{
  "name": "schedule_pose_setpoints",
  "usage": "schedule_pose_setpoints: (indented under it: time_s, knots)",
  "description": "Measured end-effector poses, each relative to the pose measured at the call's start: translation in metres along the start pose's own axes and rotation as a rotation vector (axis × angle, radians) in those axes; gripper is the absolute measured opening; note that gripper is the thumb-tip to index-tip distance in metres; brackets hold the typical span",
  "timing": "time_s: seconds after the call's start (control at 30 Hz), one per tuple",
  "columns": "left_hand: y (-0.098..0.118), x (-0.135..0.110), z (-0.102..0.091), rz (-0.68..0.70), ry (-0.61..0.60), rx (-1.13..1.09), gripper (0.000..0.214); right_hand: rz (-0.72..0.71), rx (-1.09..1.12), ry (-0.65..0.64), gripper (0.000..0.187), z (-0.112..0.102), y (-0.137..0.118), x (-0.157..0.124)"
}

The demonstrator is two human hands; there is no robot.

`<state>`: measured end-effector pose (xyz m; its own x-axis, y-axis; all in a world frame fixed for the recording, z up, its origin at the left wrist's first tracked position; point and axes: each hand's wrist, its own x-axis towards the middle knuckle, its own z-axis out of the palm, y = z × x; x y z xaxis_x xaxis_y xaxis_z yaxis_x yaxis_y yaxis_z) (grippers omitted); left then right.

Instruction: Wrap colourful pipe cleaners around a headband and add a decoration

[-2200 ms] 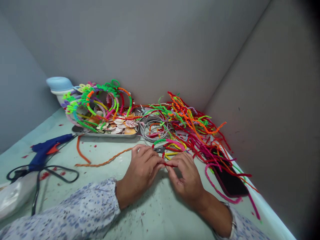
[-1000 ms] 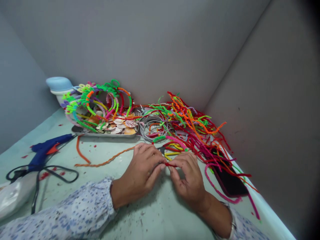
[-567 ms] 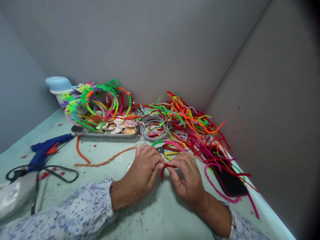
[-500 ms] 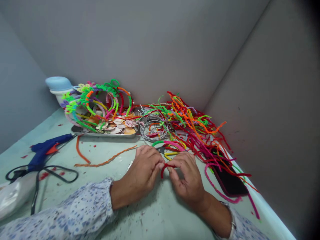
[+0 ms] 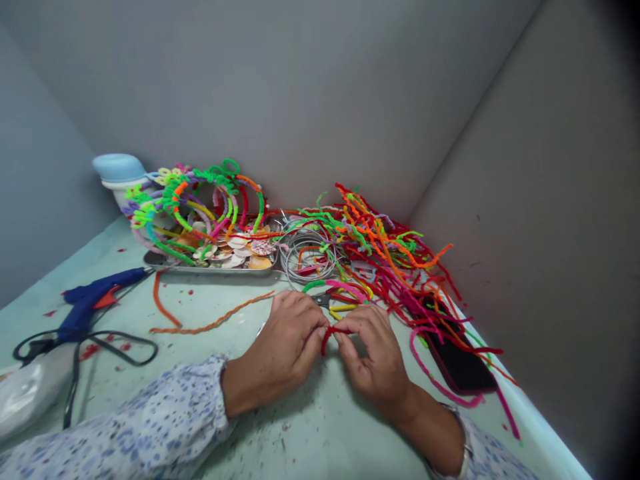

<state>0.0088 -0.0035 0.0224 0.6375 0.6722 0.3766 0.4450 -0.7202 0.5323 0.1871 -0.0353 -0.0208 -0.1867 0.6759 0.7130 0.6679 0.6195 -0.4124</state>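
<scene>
A short piece of red pipe cleaner (image 5: 327, 339) is pinched between my two hands, low over the middle of the table. My left hand (image 5: 285, 343) grips one side of it with thumb and forefinger. From the other side my right hand (image 5: 374, 350) pinches it between thumb and fingertips; a loose end hangs down between them. Just behind the hands lie pliers (image 5: 343, 308) with yellow and red handles. An orange pipe cleaner (image 5: 215, 325) stretches over the table to the left, its right end reaching my left hand.
A metal tray (image 5: 215, 271) holds shells and pipe-cleaner headbands (image 5: 190, 190). Beside it sit a wire coil (image 5: 307, 257) and a heap of pipe cleaners (image 5: 385, 247), partly over a phone (image 5: 457, 360). At left are a blue glue gun (image 5: 83, 310), its cord and a lidded bottle (image 5: 120, 173).
Almost nothing differs. Both hands keep their pinch on the red pipe cleaner in the same place, and the whole view has shifted very slightly.
</scene>
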Motion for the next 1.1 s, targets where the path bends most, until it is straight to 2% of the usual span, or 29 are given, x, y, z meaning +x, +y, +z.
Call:
schedule_pose_setpoints:
  time_s: [0.23, 0.43, 0.9, 1.1]
  knots:
    - [-0.005, -0.003, 0.004, 0.025, 0.019, 0.013, 0.014, 0.011, 0.018, -0.008, 0.011, 0.000, 0.002, -0.001]
    - [-0.013, -0.003, 0.009, 0.067, 0.094, 0.046, 0.014, 0.015, 0.023, -0.006, 0.010, 0.000, 0.001, -0.001]
    - [-0.019, -0.003, 0.010, 0.097, 0.200, 0.090, 0.006, 0.028, 0.019, 0.006, 0.008, 0.000, 0.001, 0.000]
    - [-0.020, -0.003, 0.011, 0.105, 0.208, 0.098, 0.008, 0.032, 0.018, 0.001, 0.008, 0.000, 0.001, 0.000]
